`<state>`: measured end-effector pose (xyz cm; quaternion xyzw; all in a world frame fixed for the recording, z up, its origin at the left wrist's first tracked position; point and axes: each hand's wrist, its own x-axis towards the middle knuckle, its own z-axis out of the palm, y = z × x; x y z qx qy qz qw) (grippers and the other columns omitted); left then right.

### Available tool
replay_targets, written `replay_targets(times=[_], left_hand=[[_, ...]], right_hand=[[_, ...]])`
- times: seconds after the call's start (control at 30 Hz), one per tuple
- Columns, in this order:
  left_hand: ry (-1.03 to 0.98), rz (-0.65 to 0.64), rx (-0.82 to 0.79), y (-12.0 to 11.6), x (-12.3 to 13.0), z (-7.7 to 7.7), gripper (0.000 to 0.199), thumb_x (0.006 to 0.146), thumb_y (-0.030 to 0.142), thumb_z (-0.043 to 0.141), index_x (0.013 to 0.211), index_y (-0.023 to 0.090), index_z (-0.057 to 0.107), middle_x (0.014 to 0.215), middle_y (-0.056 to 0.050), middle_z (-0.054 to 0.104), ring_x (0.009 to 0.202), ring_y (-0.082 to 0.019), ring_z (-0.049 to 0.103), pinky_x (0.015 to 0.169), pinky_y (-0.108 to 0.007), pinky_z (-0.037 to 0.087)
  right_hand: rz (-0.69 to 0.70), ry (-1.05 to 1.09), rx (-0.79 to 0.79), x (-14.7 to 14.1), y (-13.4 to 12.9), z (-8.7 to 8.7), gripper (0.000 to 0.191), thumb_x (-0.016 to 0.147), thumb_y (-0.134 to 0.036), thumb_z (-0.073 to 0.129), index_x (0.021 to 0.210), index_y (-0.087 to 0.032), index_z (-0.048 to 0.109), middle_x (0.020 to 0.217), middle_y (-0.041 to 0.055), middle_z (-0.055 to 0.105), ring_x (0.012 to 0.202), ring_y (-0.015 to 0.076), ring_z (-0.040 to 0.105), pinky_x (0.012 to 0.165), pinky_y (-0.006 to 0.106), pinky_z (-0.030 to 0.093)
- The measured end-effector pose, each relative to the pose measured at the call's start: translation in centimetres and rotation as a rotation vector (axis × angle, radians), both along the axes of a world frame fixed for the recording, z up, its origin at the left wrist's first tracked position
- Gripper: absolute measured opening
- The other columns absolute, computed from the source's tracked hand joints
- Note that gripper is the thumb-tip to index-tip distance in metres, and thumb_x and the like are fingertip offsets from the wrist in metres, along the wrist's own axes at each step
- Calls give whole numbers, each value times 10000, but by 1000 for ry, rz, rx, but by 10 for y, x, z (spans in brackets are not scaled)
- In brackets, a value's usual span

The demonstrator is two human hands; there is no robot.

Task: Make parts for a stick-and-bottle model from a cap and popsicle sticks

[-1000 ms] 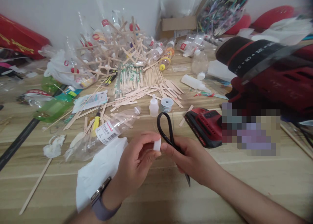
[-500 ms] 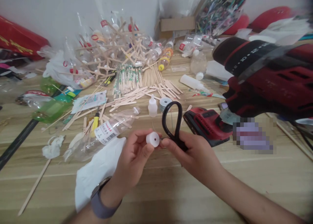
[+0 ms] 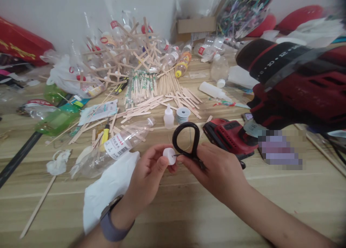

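Observation:
Between the thumb and fingers of my left hand (image 3: 151, 172) is a white bottle cap (image 3: 169, 156), its flat top turned toward my right hand. My right hand (image 3: 216, 167) grips a pair of scissors with black loop handles (image 3: 196, 138); most of the blades are hidden in the hand. The dark tip touches the cap near the small hole in its middle. Just beyond my hands stand a small white dropper bottle (image 3: 169, 116) and a spool of thin wire or thread (image 3: 183, 115).
A red and black power drill (image 3: 292, 82) stands close on the right. A clear plastic bottle (image 3: 116, 147) lies left of my hands, beside white paper (image 3: 108, 190). Wooden sticks (image 3: 167, 84) and several bottles are heaped at the back.
The scissors' tip has come round onto the cap's face, and their handle loop has tilted left. The cap has turned slightly toward the tip.

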<state>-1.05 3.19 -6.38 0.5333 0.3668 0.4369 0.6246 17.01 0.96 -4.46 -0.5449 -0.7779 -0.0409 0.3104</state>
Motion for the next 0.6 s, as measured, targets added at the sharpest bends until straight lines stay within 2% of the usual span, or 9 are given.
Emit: replay_targets(times=[0.23,0.37,0.47,0.53,0.6], left_hand=[[50,3,-12,-1,1,3,353,877,523,611,975,190,673,668,8,642,583,-145,593,555,-260,508],[97,15,20,-3,0,1,279,885,449,632,1019,205,658,741,5,669,611,-141,610,564,-250,517],[204,28,177,-6,-2,-2,204,902,310,641,1095,245,633,915,-10,705,787,-158,664,683,-256,547],[239,39,316,-8,-4,-4,224,904,222,635,1122,271,618,1055,-18,691,951,-170,658,803,-268,541],[211,66,384,-9,-4,-4,256,907,173,624,1139,281,601,1140,-21,668,1054,-173,632,888,-282,519]], right_hand=[[-5,-80,64,0,-1,-1,548,1020,-462,368,602,-169,570,525,18,538,509,148,551,484,276,320],[-10,-50,-7,-1,-1,-5,519,1018,-460,364,659,-168,599,551,31,582,521,157,563,490,272,315],[-38,83,-214,-3,0,-4,487,980,-500,404,648,-187,574,521,8,556,457,142,504,446,261,269],[-14,274,-446,-4,2,-1,467,940,-526,437,602,-210,507,467,-28,488,412,121,441,412,243,246],[55,495,-685,-4,3,5,456,910,-545,443,585,-225,455,436,-52,444,394,109,404,390,227,259]])
